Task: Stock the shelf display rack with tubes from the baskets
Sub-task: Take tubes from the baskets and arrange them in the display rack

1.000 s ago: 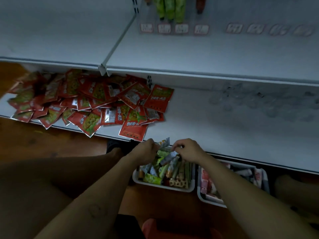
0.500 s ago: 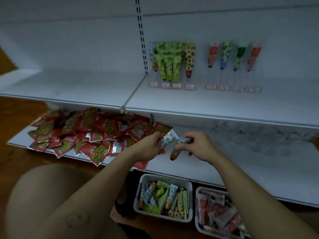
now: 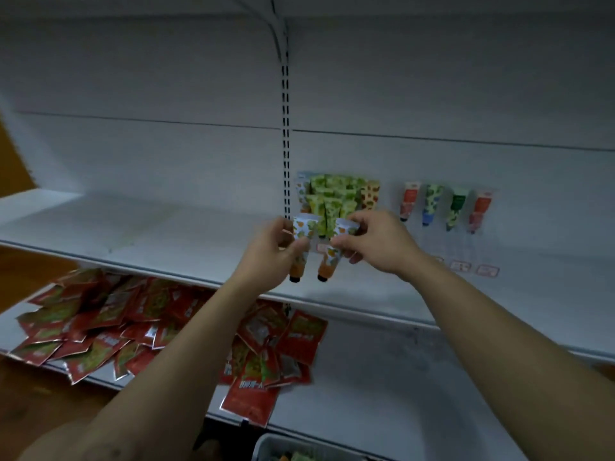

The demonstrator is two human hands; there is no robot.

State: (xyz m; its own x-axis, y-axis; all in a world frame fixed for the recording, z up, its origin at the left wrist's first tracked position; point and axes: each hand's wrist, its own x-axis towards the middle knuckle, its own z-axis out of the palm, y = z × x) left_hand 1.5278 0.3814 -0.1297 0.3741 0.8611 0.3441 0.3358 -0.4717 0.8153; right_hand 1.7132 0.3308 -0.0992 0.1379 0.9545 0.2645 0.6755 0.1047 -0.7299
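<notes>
Now both hands are up in front of the middle shelf (image 3: 159,234), each with one tube. The left hand (image 3: 266,252) pinches the left tube (image 3: 302,239), white with orange print, between the thumb and curled fingers (image 3: 282,227), black cap pointing down. The right hand (image 3: 377,244) pinches the right tube (image 3: 328,261), of the same print, in the same way, its fingers (image 3: 351,217) curled over the flat crimped end. The two tubes hang side by side between the two sets of fingers, close but apart.

Just behind the fingers the clear display rack (image 3: 442,241) stands on the shelf. A packed cluster of green tubes (image 3: 332,199) sits above and behind the fingertips, and four single tubes (image 3: 432,204) stand in a row to the right of the right fingers. Small price tags (image 3: 461,266) line the rack's front, right of the right wrist. Below the left forearm a heap of red packets (image 3: 133,321) lies on the lower shelf (image 3: 382,394). Well below the fingers, a corner of a white basket (image 3: 264,444) shows at the bottom edge.
</notes>
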